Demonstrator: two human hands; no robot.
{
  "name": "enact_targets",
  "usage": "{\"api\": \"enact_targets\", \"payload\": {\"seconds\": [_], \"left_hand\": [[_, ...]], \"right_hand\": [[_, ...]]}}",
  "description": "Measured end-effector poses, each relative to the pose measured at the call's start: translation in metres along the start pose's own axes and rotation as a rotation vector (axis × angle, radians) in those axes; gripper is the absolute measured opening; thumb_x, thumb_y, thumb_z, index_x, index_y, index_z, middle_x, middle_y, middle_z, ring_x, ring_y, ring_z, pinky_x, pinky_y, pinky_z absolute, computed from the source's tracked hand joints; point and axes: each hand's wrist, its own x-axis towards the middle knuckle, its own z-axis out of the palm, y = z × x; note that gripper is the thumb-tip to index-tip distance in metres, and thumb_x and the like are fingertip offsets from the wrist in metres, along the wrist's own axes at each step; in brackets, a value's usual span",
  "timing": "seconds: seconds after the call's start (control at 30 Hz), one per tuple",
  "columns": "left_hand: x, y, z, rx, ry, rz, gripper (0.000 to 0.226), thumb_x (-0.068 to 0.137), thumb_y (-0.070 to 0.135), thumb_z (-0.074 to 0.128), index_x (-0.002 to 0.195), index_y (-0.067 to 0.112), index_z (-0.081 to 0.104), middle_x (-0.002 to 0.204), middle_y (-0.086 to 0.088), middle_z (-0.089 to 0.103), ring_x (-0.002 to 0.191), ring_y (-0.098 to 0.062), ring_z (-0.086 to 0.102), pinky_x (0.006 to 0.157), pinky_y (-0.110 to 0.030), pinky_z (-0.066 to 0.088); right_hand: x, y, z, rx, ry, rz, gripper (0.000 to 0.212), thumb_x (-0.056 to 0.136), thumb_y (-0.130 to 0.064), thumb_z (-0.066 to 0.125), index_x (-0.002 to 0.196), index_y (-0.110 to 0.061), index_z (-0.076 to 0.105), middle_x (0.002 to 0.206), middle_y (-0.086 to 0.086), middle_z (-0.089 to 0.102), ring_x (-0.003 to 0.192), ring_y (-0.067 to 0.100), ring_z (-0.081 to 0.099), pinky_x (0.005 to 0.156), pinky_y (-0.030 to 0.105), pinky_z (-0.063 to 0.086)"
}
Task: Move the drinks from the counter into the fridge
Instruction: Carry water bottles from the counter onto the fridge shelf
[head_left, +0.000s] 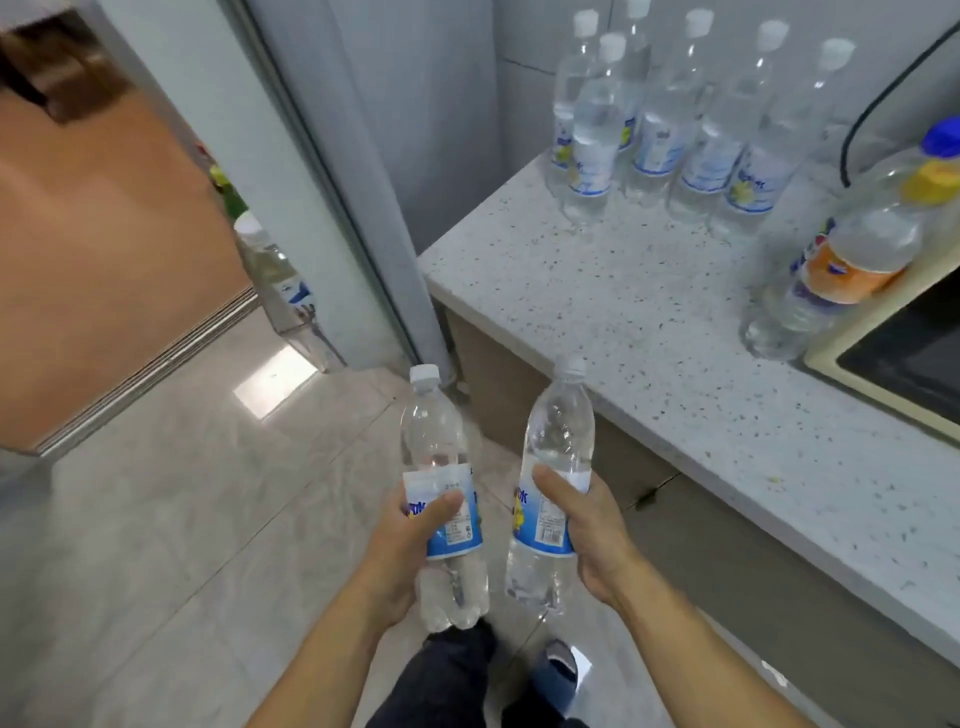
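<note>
Two bare hands were out in front, each with a bottle. Left hand had its grip wrapped closed around the label of a clear plastic bottle with white cap and blue-white label, thumb across the front, bottle upright. Right hand had its grip closed the same way on a second clear plastic bottle with blue-white label, tilted slightly, thumb on the label. Both held bottles were off the speckled white stone tabletop, just left of its near edge, over the pale tiled floor, close together but not touching.

At the far back of the tabletop, against the wall, stood a cluster of clear white-capped bottles, upright and packed side by side. On the tabletop's right side stood a clear bottle with orange label and yellow cap, beside another with a blue cap; exact contact was unclear. Just right of those sat a cream-framed appliance with a dark panel.

Left of the tabletop was the grey fridge body, its door open, with a white-capped bottle in a door shelf. Image was blurry there.
</note>
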Motion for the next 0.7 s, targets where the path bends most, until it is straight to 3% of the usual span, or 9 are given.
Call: {"api": "enact_targets", "payload": {"seconds": [0.1, 0.23, 0.53, 0.63, 0.7], "left_hand": [[-0.016, -0.004, -0.034, -0.008, 0.118, 0.054, 0.057, 0.065, 0.035, 0.078, 0.118, 0.019, 0.065, 0.103, -0.012, 0.076, 0.094, -0.032, 0.073, 0.088, -0.051, 0.056], [-0.031, -0.014, -0.078, -0.065, 0.271, 0.079, 0.032, 0.087, 0.02, 0.071, 0.118, 0.013, 0.064, 0.101, -0.012, 0.076, 0.093, -0.033, 0.073, 0.088, -0.053, 0.056], [-0.051, -0.02, -0.187, -0.241, 0.429, 0.131, 0.036, 0.087, 0.021, 0.072, 0.121, 0.013, 0.061, 0.104, -0.014, 0.075, 0.095, -0.035, 0.073, 0.087, -0.055, 0.056], [-0.054, -0.012, -0.23, -0.258, 0.442, 0.17, 0.049, 0.077, 0.028, 0.079, 0.12, 0.015, 0.06, 0.104, -0.012, 0.075, 0.095, -0.034, 0.073, 0.083, -0.052, 0.058], [-0.054, -0.005, -0.262, -0.277, 0.465, 0.201, 0.042, 0.078, 0.026, 0.081, 0.115, 0.019, 0.061, 0.1, -0.008, 0.076, 0.09, -0.028, 0.075, 0.073, -0.043, 0.061]], "right_hand": [[0.0, 0.016, 0.027, -0.067, -0.088, 0.036, 0.046, 0.072, -0.044, 0.076, 0.114, -0.027, 0.067, 0.103, 0.004, 0.078, 0.092, 0.025, 0.075, 0.072, 0.031, 0.061], [0.001, 0.033, 0.075, -0.177, -0.186, 0.089, 0.053, 0.069, -0.049, 0.077, 0.114, -0.023, 0.069, 0.102, 0.006, 0.078, 0.09, 0.027, 0.076, 0.069, 0.03, 0.06], [0.014, 0.075, 0.196, -0.363, -0.378, 0.124, 0.053, 0.068, -0.054, 0.074, 0.114, -0.028, 0.068, 0.103, 0.002, 0.078, 0.09, 0.025, 0.076, 0.067, 0.025, 0.059], [0.02, 0.086, 0.244, -0.404, -0.384, 0.115, 0.056, 0.069, -0.051, 0.074, 0.115, -0.022, 0.068, 0.101, 0.003, 0.078, 0.088, 0.025, 0.076, 0.064, 0.024, 0.059], [0.025, 0.093, 0.28, -0.43, -0.386, 0.116, 0.048, 0.075, -0.045, 0.074, 0.115, -0.019, 0.068, 0.098, 0.003, 0.078, 0.086, 0.025, 0.076, 0.062, 0.025, 0.059]]}}
